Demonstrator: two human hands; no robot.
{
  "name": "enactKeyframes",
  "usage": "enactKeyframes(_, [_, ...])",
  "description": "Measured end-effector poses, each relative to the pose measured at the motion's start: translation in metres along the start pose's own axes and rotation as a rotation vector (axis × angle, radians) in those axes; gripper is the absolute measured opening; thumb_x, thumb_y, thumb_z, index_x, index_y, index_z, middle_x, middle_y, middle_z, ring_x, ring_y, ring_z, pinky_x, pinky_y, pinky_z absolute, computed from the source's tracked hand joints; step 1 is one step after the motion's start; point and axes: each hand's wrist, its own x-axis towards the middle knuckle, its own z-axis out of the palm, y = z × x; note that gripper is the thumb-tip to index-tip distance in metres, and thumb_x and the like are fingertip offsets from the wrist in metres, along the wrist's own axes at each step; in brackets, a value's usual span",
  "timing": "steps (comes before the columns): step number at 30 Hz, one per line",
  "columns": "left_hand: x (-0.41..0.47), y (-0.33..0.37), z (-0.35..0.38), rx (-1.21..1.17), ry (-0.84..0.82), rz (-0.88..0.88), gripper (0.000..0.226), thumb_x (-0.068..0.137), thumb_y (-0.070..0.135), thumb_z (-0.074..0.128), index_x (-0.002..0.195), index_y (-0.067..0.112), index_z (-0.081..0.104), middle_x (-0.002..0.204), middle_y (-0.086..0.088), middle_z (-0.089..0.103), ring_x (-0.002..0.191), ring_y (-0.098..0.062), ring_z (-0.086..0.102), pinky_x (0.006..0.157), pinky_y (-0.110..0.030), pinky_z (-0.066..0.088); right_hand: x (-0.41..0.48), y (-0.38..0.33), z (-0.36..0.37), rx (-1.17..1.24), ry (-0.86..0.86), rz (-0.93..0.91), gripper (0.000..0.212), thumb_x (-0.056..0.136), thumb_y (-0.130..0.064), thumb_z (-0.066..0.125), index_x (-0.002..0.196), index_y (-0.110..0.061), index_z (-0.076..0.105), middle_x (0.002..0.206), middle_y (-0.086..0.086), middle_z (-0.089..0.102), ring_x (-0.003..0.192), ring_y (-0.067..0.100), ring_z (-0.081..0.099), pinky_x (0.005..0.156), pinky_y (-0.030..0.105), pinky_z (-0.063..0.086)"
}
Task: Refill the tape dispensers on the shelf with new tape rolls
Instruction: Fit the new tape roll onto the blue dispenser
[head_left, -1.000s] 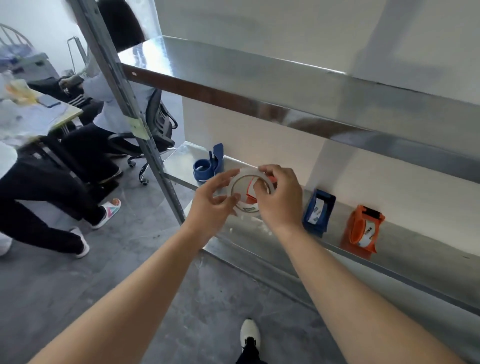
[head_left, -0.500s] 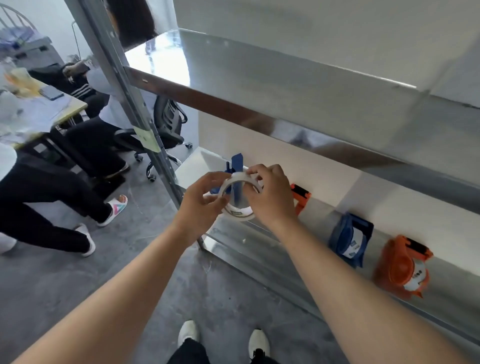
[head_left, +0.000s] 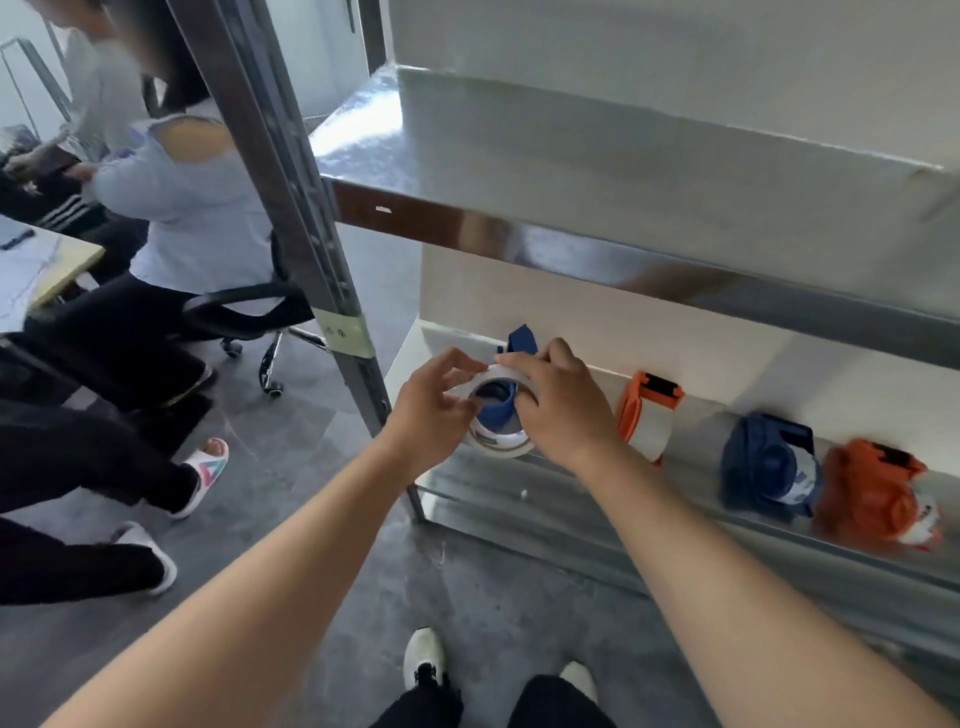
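You hold the tape roll (head_left: 497, 448) at the centre of the frame, just in front of the left end of the lower shelf (head_left: 571, 525), with its open core facing you. Your left hand (head_left: 431, 410) pinches the roll's left rim between thumb and fingertips. Your right hand (head_left: 566, 410) curls over its top and right side, so both hands are grasping it. That two-sided hold looks meant to keep the ring square while you line the core up with the blue dispenser (head_left: 496, 413). Its hub shows through the hole and its tab sticks up just above your fingers. By my reading, this is the one you mean to load.

An orange dispenser (head_left: 647, 410) stands just beside your right hand. Further right are a dark blue dispenser (head_left: 769, 462) and a second orange dispenser (head_left: 878, 493), close together. Each seems to carry a roll already, though blur hides the detail.

The upper shelf (head_left: 571, 156) spans the upper right and a steel post (head_left: 291, 208) runs up left of centre. A seated person (head_left: 197, 197) on an office chair (head_left: 249, 312) fills the upper left.

A second ago the roll hung in front of the orange dispenser, with the blue one apart to its left. Now you have carried it left over the blue one, with your grip unchanged.
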Motion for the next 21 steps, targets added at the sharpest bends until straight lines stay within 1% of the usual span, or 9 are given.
enactKeyframes(2, [0.008, -0.004, -0.006, 0.043, -0.007, -0.019, 0.028, 0.097, -0.002, 0.065, 0.104, 0.025, 0.059, 0.126, -0.003, 0.073, 0.096, -0.037, 0.077, 0.068, -0.047, 0.057, 0.002, -0.006, 0.003, -0.03, -0.046, 0.027, 0.052, 0.1, -0.016, 0.053, 0.147, -0.038, 0.055, 0.116, -0.001, 0.041, 0.106, 0.024, 0.053, 0.086, 0.041, 0.054])
enactKeyframes(4, [0.015, -0.006, -0.009, 0.101, 0.01, -0.033, 0.025, 0.097, 0.006, 0.068, 0.098, 0.026, 0.052, 0.114, -0.004, 0.074, 0.098, -0.037, 0.075, 0.074, -0.052, 0.061, 0.004, -0.009, 0.004, -0.044, -0.11, 0.059, 0.055, 0.102, -0.017, 0.05, 0.15, -0.044, 0.05, 0.116, -0.003, 0.037, 0.103, 0.023, 0.052, 0.08, 0.037, 0.05])
enactKeyframes(6, [0.02, -0.007, -0.009, 0.159, 0.004, -0.04, 0.028, 0.097, 0.01, 0.069, 0.095, 0.029, 0.049, 0.108, -0.008, 0.073, 0.098, -0.038, 0.075, 0.078, -0.055, 0.06, 0.006, -0.01, 0.004, -0.053, -0.156, 0.073, 0.055, 0.103, -0.017, 0.049, 0.15, -0.047, 0.048, 0.118, -0.002, 0.039, 0.099, 0.022, 0.053, 0.078, 0.036, 0.048])
enactKeyframes(9, [0.026, -0.008, -0.009, 0.183, -0.023, -0.043, 0.03, 0.097, 0.009, 0.069, 0.093, 0.029, 0.047, 0.11, -0.009, 0.074, 0.101, -0.038, 0.075, 0.081, -0.06, 0.061, 0.007, -0.007, 0.005, -0.018, -0.125, 0.084, 0.048, 0.101, -0.019, 0.056, 0.143, -0.043, 0.056, 0.117, 0.001, 0.048, 0.096, 0.023, 0.057, 0.08, 0.036, 0.052])
enactKeyframes(12, [0.032, -0.01, -0.008, 0.178, -0.03, -0.058, 0.03, 0.097, 0.006, 0.069, 0.094, 0.026, 0.047, 0.114, -0.002, 0.076, 0.104, -0.03, 0.076, 0.088, -0.059, 0.062, 0.012, -0.001, 0.009, 0.025, -0.095, 0.06, 0.043, 0.098, -0.019, 0.064, 0.136, -0.038, 0.063, 0.111, 0.0, 0.053, 0.092, 0.02, 0.056, 0.077, 0.032, 0.049])
enactKeyframes(14, [0.035, -0.012, -0.006, 0.17, -0.016, -0.093, 0.031, 0.097, 0.005, 0.069, 0.094, 0.025, 0.047, 0.114, -0.003, 0.076, 0.103, -0.029, 0.077, 0.087, -0.059, 0.062, 0.017, 0.006, 0.011, 0.05, -0.071, 0.051, 0.037, 0.094, -0.02, 0.069, 0.13, -0.032, 0.065, 0.11, 0.001, 0.059, 0.089, 0.019, 0.057, 0.074, 0.03, 0.048])
enactKeyframes(16, [0.038, -0.014, -0.004, 0.169, 0.002, -0.114, 0.03, 0.096, 0.005, 0.072, 0.093, 0.025, 0.048, 0.112, -0.008, 0.075, 0.1, -0.034, 0.076, 0.083, -0.061, 0.06, 0.021, 0.013, 0.014, 0.077, -0.056, 0.059, 0.033, 0.092, -0.023, 0.073, 0.124, -0.028, 0.067, 0.109, 0.002, 0.062, 0.087, 0.019, 0.06, 0.073, 0.029, 0.05])
enactKeyframes(18, [0.041, -0.018, -0.003, 0.167, 0.017, -0.117, 0.029, 0.094, 0.007, 0.074, 0.093, 0.024, 0.05, 0.112, -0.01, 0.075, 0.1, -0.037, 0.076, 0.082, -0.062, 0.06, 0.024, 0.019, 0.018, 0.107, -0.072, 0.061, 0.033, 0.092, -0.025, 0.074, 0.124, -0.028, 0.066, 0.108, 0.001, 0.063, 0.087, 0.019, 0.062, 0.073, 0.03, 0.052])
enactKeyframes(21, [0.047, -0.021, 0.001, 0.156, 0.016, -0.129, 0.027, 0.093, 0.006, 0.075, 0.095, 0.022, 0.053, 0.113, -0.007, 0.076, 0.098, -0.03, 0.078, 0.086, -0.062, 0.061, 0.029, 0.027, 0.022, 0.136, -0.088, 0.064, 0.034, 0.091, -0.034, 0.074, 0.124, -0.03, 0.065, 0.108, 0.0, 0.062, 0.087, 0.019, 0.061, 0.07, 0.031, 0.049])
